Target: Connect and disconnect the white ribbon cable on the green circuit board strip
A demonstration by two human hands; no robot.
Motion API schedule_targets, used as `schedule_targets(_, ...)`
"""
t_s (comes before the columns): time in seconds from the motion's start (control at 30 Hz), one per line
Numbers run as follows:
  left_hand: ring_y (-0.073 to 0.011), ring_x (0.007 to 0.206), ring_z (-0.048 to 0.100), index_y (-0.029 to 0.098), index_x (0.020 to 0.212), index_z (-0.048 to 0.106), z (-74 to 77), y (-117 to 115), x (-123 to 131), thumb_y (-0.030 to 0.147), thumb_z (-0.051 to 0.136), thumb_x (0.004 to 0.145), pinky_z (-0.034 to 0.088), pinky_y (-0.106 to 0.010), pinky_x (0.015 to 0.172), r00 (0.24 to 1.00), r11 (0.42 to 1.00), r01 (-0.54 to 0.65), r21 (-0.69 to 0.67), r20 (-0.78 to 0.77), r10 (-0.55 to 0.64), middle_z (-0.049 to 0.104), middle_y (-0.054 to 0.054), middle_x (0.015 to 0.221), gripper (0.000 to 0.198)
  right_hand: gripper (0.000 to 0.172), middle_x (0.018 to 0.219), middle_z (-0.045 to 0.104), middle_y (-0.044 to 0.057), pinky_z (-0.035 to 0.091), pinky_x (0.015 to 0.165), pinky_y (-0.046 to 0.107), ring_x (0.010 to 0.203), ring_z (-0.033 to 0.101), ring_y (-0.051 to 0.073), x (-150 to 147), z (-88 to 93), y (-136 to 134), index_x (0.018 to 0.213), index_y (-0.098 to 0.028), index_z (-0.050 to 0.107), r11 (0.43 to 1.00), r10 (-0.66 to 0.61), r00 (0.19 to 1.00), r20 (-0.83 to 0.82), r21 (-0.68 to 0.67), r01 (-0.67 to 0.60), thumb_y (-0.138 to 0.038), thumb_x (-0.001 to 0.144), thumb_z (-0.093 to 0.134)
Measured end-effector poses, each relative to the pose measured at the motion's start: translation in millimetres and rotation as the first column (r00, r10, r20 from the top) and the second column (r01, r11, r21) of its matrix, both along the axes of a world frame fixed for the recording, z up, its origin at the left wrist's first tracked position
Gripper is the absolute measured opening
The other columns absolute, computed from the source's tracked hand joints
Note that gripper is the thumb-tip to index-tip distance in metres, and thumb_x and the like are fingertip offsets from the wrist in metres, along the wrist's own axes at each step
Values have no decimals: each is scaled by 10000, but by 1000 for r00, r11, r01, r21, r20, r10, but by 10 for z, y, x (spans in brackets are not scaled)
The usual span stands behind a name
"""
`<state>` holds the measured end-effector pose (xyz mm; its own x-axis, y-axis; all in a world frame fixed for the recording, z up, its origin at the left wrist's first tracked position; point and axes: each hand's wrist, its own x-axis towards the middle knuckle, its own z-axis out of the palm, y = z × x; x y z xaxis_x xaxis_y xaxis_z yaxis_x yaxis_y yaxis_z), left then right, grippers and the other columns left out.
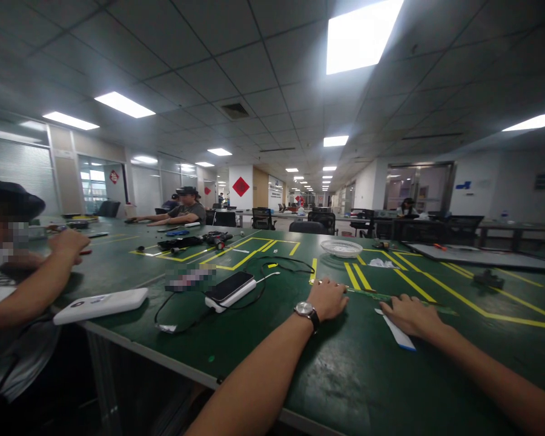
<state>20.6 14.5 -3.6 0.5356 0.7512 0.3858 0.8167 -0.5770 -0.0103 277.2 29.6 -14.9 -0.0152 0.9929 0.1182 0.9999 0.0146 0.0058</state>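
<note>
My left hand [327, 300], with a round-faced watch [306, 309] on the wrist, rests palm down on the green table [345, 375]. Its fingers look stretched forward, touching or just behind a thin light strip [317, 282] on the tabletop. To the right, my right hand [411, 315] lies palm down with fingers reaching forward. Under or beside its thumb is a flat white strip with a blue end [398, 335]. Between the two hands runs a thin, shiny green strip [375, 295], partly hidden by the right fingers. What lies under the fingertips cannot be seen.
Left of my arm lie a phone on a white power bank [229, 290], a black cable [258, 297] and a long white device [102, 306]. Further off are a clear plastic basket [341, 247], crumpled white paper [381, 263] and yellow tape lines [413, 286]. A co-worker's arm [36, 287] is at left.
</note>
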Motion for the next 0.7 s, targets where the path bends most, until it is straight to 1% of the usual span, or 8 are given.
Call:
schedule_targets(0.07, -290, 1135, 527, 211, 1208, 577, -10, 5, 7, 404, 406, 978, 422, -500, 970, 1000, 1000, 2, 1, -5, -2, 631, -102, 1201, 346, 593, 1202, 618, 207, 457, 862, 589, 1116, 575, 382, 60, 26, 14, 1115, -170, 671, 999, 25, 1000, 13, -22, -25, -539, 932, 245)
schedule_targets(0.17, -288, 1126, 535, 213, 1211, 574, -9, 16, 15, 410, 404, 981, 439, -490, 953, 1000, 1000, 0, 11, -8, 0, 635, -97, 1192, 347, 455, 1135, 648, 175, 470, 858, 538, 1076, 599, 348, 143, 62, 43, 1120, -221, 661, 996, 90, 995, 42, -33, -88, -461, 928, 325)
schedule_targets(0.23, -285, 1119, 541, 215, 1196, 582, 13, 27, 1, 413, 408, 980, 454, -476, 939, 1000, 1000, -2, 18, -2, 2, 640, -90, 1180, 341, 440, 1132, 656, 168, 463, 892, 512, 1065, 609, 330, 155, 67, 73, 1126, -225, 664, 992, 129, 992, 15, -13, -129, -451, 929, 342)
schedule_targets(0.3, -279, 1113, 546, 217, 1178, 591, 48, 44, -39, 406, 411, 980, 467, -452, 924, 1000, 1000, -17, 25, 11, 16, 646, -85, 1164, 328, 479, 1182, 648, 169, 438, 962, 485, 1099, 600, 315, 108, 65, 101, 1146, -201, 667, 980, 199, 979, -48, 11, -198, -450, 943, 312)
schedule_targets(0.37, -272, 1111, 549, 219, 1171, 595, 78, 71, -97, 387, 406, 984, 474, -431, 913, 999, 999, -37, 32, 22, 36, 648, -82, 1155, 315, 516, 1243, 628, 164, 398, 1034, 451, 1154, 574, 298, -1, 66, 105, 1179, -174, 656, 948, 319, 941, -115, 25, -319, -446, 956, 279)
schedule_targets(0.47, -263, 1125, 547, 221, 1179, 594, 83, 121, -169, 368, 417, 982, 474, -412, 920, 1000, 1000, -23, 18, 17, 23, 642, -75, 1175, 304, 519, 1299, 605, 145, 359, 1087, 431, 1204, 544, 284, -222, 91, 34, 1212, -171, 633, 869, 491, 847, -203, 37, -494, -473, 950, 301)
schedule_targets(0.6, -255, 1169, 527, 226, 1243, 562, 32, 159, -158, 379, 453, 972, 451, -398, 970, 994, 993, 111, -51, -16, -112, 607, -70, 1255, 330, 446, 1270, 629, 122, 387, 1062, 414, 1169, 568, 281, -469, 158, -168, 1196, -186, 629, 774, 615, 735, -286, 43, -631, -453, 898, 431)
schedule_targets(0.7, -259, 1205, 507, 235, 1304, 508, 3, 142, -109, 404, 456, 973, 432, -413, 993, 971, 965, 230, -123, -45, -237, 569, -68, 1312, 376, 342, 1163, 681, 86, 432, 993, 379, 1078, 611, 263, -549, 230, -309, 1094, -210, 665, 736, 653, 688, -317, 48, -676, -383, 869, 473)
